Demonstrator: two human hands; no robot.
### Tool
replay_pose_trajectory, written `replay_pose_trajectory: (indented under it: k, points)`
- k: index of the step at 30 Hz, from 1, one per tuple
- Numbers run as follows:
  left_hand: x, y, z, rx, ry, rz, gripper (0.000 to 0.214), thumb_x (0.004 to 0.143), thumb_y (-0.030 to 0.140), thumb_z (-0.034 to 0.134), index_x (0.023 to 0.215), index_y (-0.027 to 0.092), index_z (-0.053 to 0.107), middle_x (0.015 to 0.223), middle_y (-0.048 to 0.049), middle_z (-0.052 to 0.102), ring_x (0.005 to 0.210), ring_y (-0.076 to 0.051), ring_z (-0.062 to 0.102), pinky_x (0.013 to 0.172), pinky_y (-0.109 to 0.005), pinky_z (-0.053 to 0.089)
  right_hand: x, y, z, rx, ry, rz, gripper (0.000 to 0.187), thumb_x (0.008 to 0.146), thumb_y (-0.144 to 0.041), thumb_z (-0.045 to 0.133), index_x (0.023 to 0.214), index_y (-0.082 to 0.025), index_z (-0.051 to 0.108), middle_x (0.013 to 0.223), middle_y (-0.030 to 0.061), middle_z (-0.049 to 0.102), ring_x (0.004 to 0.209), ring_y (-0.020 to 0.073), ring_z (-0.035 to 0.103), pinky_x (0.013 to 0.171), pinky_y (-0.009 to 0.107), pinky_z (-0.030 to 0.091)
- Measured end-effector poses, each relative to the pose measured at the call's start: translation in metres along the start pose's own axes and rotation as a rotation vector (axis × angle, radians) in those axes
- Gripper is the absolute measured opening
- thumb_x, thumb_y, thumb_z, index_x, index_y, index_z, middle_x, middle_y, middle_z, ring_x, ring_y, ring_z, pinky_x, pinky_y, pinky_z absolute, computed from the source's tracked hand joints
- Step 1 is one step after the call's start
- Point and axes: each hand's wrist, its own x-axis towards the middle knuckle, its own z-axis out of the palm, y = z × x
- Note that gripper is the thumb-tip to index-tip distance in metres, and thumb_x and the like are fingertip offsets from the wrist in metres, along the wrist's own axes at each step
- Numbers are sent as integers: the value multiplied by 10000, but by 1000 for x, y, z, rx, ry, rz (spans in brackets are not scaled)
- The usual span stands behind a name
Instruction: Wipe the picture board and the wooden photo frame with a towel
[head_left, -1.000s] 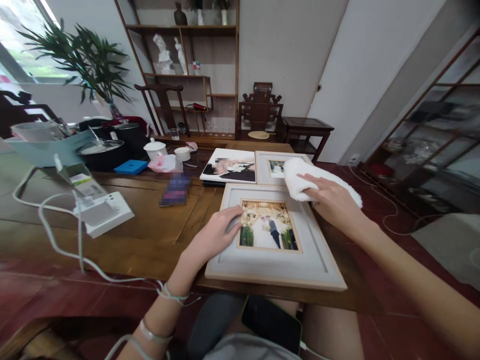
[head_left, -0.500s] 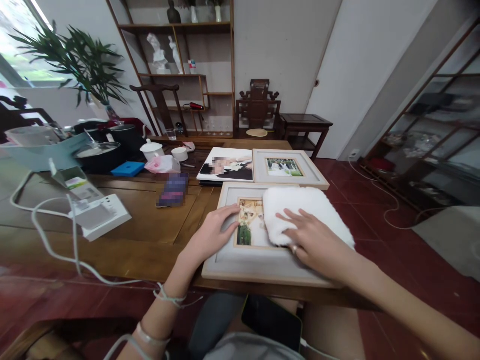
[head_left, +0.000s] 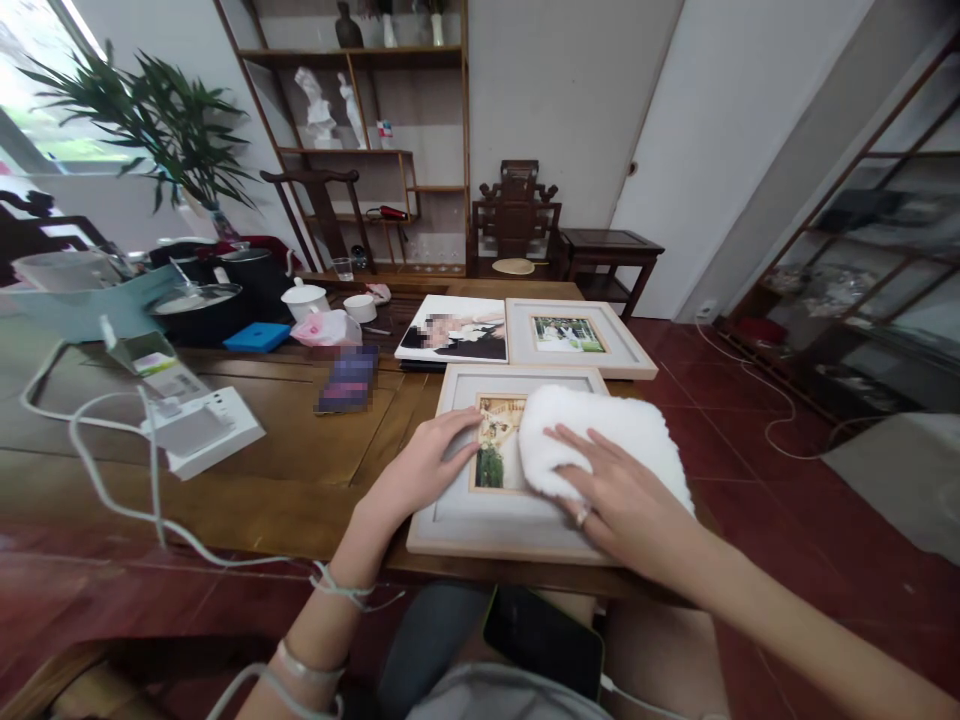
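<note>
A light wooden picture frame (head_left: 517, 535) with a pale mat lies flat at the table's near edge, around a small photo (head_left: 491, 465). My left hand (head_left: 424, 465) rests flat on its left part, fingers stretched to the photo's left edge and thumb apart. Over the frame's right half is a thick, fluffy white cloth (head_left: 630, 425), hiding part of the photo and the frame's right side. My right hand (head_left: 611, 490) presses on the cloth's near left part and holds it, some fingers spread on top; a ring shows on one finger.
Behind lie a second frame (head_left: 630, 345) and a photo board (head_left: 450, 335) on a dark stack. Leftward on the wooden table (head_left: 300, 430) are a blurred-out dark item (head_left: 346, 380), an opened white box (head_left: 217, 440) and a cable (head_left: 97, 480). A phone (head_left: 544, 640) lies on my lap.
The white cloth has slid slightly left and toward me under my right hand, uncovering more of the frame's far right corner. My left hand has stayed in place.
</note>
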Motion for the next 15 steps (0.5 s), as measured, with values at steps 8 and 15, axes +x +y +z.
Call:
replay_pose_trajectory:
  k: [8,15]
  points:
    - [0,1,-1,11,-16,-5,342,901,298,516,1224,198,570,1314,-81,586,1227,-226,531,1058,-402,408,61,66,6,-243,56,47,354,799,-115,512,1129,-93,640,1443,182,410,1369,355,275,1082,575,244]
    - [1,2,0,11,21,-15,329,892,277,519,1206,191,572,1279,-86,611,1187,-232,564,1038,-411,428,42,33,-2,-38,-96,-44,290,861,-152,462,1034,-133,694,1426,155,441,1354,341,317,1075,582,258]
